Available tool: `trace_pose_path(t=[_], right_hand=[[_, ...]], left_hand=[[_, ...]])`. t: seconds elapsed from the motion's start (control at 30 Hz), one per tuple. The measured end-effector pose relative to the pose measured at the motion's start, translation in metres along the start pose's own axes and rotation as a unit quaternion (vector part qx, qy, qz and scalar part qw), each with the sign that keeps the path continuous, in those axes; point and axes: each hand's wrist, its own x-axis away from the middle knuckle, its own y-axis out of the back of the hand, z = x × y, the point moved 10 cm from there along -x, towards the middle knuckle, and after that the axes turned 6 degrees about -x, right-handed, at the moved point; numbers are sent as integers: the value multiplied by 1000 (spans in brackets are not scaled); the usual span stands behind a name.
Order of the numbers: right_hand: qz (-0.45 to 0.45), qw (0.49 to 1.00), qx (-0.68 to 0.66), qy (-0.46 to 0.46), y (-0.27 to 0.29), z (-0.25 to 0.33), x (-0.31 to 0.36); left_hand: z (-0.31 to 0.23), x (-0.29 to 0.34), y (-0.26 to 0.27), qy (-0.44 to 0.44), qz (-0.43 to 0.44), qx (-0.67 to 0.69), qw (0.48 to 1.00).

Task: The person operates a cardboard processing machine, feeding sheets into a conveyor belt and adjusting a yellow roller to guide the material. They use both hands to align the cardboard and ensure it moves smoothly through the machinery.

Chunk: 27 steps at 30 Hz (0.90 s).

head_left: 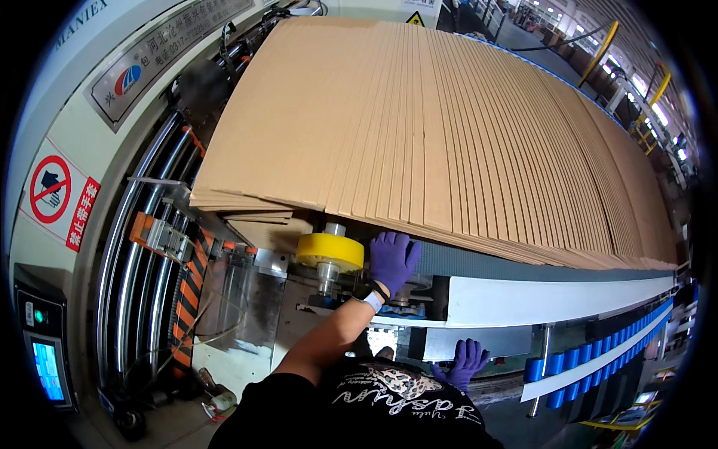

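Note:
A long row of overlapping brown cardboard sheets (389,127) fans across the conveyor in front of me. My left hand (394,258), in a purple glove, lies with fingers stretched forward at the near edge of the sheets, beside a yellow wheel (330,252) on a metal shaft. Nothing shows in its grasp, though whether its fingertips touch the cardboard I cannot tell. Close to my body, my right hand (465,363), also purple-gloved, has its fingers apart next to a grey metal panel (479,344). Part of its palm is hidden behind my black shirt.
Steel rollers (134,277) and an orange-black striped guard (191,299) stand at the left, beside a machine panel with a lit screen (47,367). A white side rail (561,299) borders the grey ribbed belt (471,262). Blue rollers (598,355) run along the right.

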Motion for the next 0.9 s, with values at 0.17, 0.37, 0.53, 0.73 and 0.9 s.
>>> trace_pose_path(t=[0.17, 0.37, 0.53, 0.73, 0.9], right_hand=[[20, 1000, -15, -8, 3, 2, -4], [41, 999, -21, -11, 3, 1, -5], [39, 999, -28, -15, 6, 2, -8], [37, 998, -33, -26, 5, 5, -9], [39, 999, -26, -23, 7, 4, -11]], left_hand=[[28, 2, 2, 57, -56, 46, 996], [42, 6, 12, 131, -116, 291, 941], [65, 18, 42, 204, -56, 472, 856], [268, 41, 198, 202, -347, 257, 879], [266, -37, 227, 42, -293, 36, 954]])
